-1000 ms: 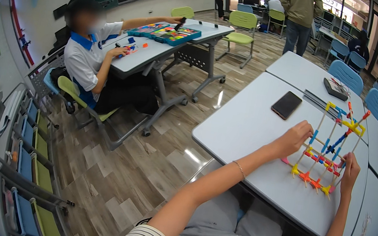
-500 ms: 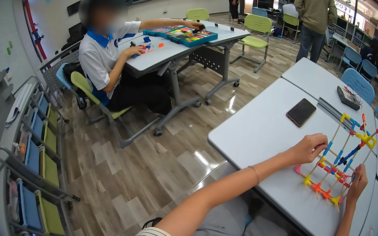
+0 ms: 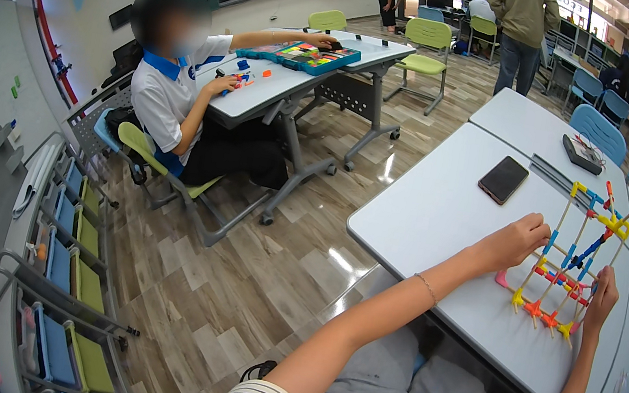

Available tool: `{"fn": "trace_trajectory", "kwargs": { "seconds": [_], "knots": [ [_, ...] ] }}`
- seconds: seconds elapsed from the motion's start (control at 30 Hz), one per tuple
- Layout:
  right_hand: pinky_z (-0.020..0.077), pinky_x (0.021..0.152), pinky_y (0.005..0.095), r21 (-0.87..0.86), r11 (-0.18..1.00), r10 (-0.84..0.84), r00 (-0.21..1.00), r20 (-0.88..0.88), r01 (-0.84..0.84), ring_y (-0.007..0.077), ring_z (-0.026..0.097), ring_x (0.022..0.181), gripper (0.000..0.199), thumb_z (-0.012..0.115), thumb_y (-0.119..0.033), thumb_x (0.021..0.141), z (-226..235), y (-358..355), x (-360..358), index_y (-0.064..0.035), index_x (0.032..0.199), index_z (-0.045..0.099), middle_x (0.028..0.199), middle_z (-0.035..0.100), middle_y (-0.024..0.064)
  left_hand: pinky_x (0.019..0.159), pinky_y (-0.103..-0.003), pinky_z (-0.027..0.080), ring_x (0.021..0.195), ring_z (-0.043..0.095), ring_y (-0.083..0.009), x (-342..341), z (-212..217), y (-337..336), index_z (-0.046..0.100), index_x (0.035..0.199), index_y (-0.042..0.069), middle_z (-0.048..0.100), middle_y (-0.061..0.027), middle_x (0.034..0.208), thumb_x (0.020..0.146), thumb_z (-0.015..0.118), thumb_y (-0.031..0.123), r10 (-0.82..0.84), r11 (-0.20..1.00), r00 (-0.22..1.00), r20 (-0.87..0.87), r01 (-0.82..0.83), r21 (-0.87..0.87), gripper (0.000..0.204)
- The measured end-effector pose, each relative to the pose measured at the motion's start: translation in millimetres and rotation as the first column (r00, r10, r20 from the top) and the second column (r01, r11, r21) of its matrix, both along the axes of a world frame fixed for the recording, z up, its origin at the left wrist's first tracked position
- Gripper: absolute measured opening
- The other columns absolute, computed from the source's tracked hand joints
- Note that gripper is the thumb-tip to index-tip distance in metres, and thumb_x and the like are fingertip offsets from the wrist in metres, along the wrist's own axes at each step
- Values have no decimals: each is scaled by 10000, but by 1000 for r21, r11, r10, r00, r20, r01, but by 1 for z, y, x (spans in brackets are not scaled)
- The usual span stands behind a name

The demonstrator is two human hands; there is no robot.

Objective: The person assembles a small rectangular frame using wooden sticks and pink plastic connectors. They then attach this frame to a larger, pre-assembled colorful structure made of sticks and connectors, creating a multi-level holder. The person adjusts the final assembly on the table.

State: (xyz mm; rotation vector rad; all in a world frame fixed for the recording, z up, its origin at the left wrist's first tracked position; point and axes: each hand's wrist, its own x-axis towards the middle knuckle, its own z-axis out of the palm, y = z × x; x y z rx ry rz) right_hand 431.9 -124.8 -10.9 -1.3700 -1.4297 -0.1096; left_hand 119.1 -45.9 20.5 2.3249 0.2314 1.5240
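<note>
A see-through frame of thin wooden sticks and coloured plastic connectors [image 3: 577, 262] stands on the white table [image 3: 427, 214], at its right part. Yellow and orange star-shaped connectors sit along its near lower edge; blue, red and yellow ones join it higher up. My left hand [image 3: 519, 242] is closed at the frame's left side, its fingertips pinching at a stick by a blue connector. At the right side my right hand [image 3: 602, 303] is closed round an upright stick. The exact spot each set of fingertips grips is partly hidden.
A dark phone [image 3: 503, 179] lies left of the frame. Beyond it a black box with wires [image 3: 582, 154] rests on the joined table. At another table on the left, a seated person [image 3: 169, 103] reaches into a teal case of coloured parts [image 3: 304, 56]. Several chairs stand around.
The whole view has shifted slightly. Both hands keep their hold on the stick frame, with no clear movement of it on the table.
</note>
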Motion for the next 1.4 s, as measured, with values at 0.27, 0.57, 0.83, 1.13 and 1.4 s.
{"fn": "trace_trajectory", "kwargs": {
  "seconds": [0.27,0.57,0.83,1.13,1.4],
  "knots": [
    [265,491,267,43,999,-27,1000,4,27,72,327,558,345,421,-243,1051,0,0,-10,-33,784,483,648,381,4,677,-388,460,762,543,-332,6,-4,-2,542,943,-10,494,-146,856,880,568,-43,38,999,997,68,-38,0,76],
    [292,516,276,54,998,20,1000,-10,-19,95,334,579,343,435,-218,1044,4,-3,-12,-32,756,451,660,380,21,636,-412,440,726,528,-367,7,-1,-1,531,905,-4,493,-154,837,896,581,-10,10,999,996,93,-7,-31,51],
    [297,527,272,10,998,68,981,-184,-67,96,333,594,371,414,-260,1044,16,-8,-33,-49,740,442,650,363,22,662,-385,449,728,516,-336,11,-3,-10,472,1003,-9,489,-172,860,938,504,-2,-40,966,994,101,65,-252,73],
    [297,526,296,42,998,52,984,-169,-46,112,338,598,395,398,-298,1045,19,-11,-47,-53,737,443,650,359,35,709,-405,447,767,512,-364,21,-8,-6,446,1004,3,488,-188,880,957,466,12,98,989,989,111,-84,-122,52],
    [312,526,290,-18,998,58,984,-169,-62,104,361,597,404,409,-291,1045,26,-14,-50,-53,722,462,636,399,35,763,-311,471,820,564,-208,23,-13,-5,489,1085,4,564,-140,951,983,475,89,46,932,986,158,14,-361,133]
  ]
}}
